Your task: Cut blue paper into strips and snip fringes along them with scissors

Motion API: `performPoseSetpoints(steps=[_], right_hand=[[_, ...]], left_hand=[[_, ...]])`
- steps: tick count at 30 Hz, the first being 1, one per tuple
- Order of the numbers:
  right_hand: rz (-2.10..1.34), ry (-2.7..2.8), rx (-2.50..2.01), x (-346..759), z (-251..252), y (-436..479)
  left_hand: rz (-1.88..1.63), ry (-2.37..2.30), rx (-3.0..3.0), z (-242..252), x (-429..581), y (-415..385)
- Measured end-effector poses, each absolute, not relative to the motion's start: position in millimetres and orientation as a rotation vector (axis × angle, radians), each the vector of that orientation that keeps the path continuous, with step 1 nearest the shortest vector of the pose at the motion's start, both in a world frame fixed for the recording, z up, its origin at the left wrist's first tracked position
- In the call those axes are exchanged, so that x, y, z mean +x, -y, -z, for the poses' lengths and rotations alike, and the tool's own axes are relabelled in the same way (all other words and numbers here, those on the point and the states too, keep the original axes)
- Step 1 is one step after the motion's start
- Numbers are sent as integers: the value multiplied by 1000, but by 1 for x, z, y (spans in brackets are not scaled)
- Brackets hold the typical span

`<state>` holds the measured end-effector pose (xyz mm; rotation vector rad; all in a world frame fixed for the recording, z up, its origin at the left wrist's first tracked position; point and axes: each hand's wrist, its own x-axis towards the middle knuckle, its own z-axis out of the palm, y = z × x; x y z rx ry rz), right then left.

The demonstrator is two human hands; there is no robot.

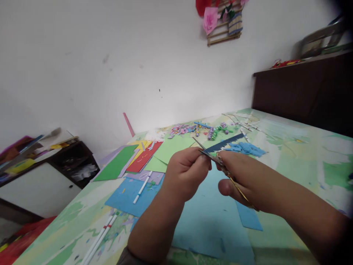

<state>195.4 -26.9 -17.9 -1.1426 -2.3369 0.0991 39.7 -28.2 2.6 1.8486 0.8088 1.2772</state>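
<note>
My left hand is closed, pinching one end of a dark blue paper strip with a jagged, fringed lower edge. In my right hand is a pair of scissors with gold handles. The blades are parted and cross the strip close to my left fingertips. Beneath both hands lies a light blue sheet on the table. Beyond my right hand sits a heap of cut blue pieces. A blue strip rests below my right wrist.
Left of my hands are green, red and blue sheets, with a white marker on top. Two more markers lie nearer. Paper scraps and curled coils are by the wall.
</note>
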Motion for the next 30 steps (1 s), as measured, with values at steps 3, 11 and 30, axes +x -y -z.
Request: performPoseSetpoints(steps=[3, 11, 30], right_hand=[[-135, 2324, -1106, 198, 21, 26], [-23, 2279, -1107, 198, 23, 23], [-22, 2285, -1338, 192, 16, 24]], left_hand=[[-1299, -867, 1890, -1, 45, 30], [-1355, -1001, 2001, 0, 46, 32], [-1234, -810, 1844, 3, 36, 21]])
